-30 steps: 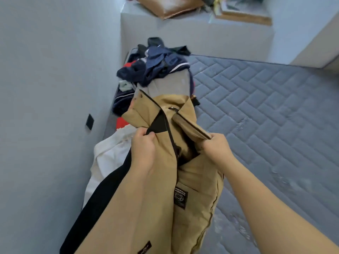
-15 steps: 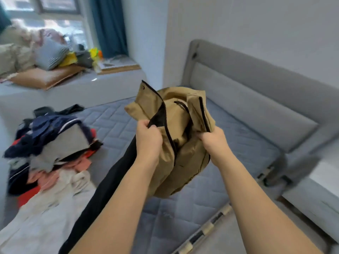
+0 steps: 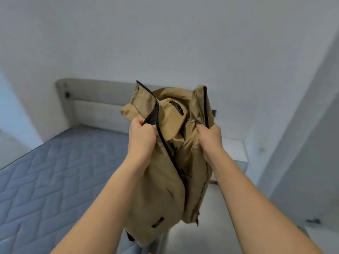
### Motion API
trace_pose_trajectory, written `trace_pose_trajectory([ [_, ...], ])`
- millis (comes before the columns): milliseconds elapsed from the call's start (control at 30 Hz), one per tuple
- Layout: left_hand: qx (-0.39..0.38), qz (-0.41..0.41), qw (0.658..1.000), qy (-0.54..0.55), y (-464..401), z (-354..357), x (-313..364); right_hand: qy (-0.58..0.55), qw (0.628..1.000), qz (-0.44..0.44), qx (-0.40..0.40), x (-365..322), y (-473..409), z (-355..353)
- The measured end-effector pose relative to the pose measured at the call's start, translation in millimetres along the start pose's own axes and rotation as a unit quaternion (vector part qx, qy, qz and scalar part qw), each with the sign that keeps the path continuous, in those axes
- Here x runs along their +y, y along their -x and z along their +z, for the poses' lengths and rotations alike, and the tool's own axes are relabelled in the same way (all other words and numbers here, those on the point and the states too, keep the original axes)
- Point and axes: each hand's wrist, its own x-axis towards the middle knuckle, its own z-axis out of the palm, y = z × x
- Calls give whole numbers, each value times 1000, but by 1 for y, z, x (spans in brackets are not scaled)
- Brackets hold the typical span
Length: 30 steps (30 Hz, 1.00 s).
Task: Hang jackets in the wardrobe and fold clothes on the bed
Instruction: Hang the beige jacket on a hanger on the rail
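I've got the tan jacket [image 3: 170,162] gripped w/ both fists, left hand [image 3: 141,138] & right hand [image 3: 209,139] curled on its zip edges, collar above fingers, mattress [image 3: 45,180] below-left.

A bedroom in a home: a bed [image 3: 55,189] with a bare quilted blue-grey mattress fills the lower left, a padded grey headboard [image 3: 95,105] stands behind it against plain pale walls [image 3: 165,43].

My hands hold a tan fabric jacket [image 3: 165,180] with black zipper trim; at lower left, a blue-grey diamond-quilted mattress [image 3: 55,180]; beige padded headboard [image 3: 95,105].
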Motion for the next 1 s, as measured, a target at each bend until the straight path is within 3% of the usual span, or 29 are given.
trace_pose_trajectory([
  [167,-151,-33,988,-14,1,142,0,-62,993,5,101,4,-56,-115],
  [367,-320,-74,944,27,26,312,-3,-59,967,-25,247,11,-111,-257],
  [600,-542,-134,829,43,79,485,11,22,894,-66,443,-15,-139,-400],
  [767,-634,-168,752,70,135,566,23,44,846,-51,529,-27,-129,-475],
  [900,-696,-111,709,22,200,643,32,22,783,-59,618,-28,-126,-551],
  [1000,-739,-72,670,-5,229,687,30,5,763,-67,643,-23,-126,-592],
])
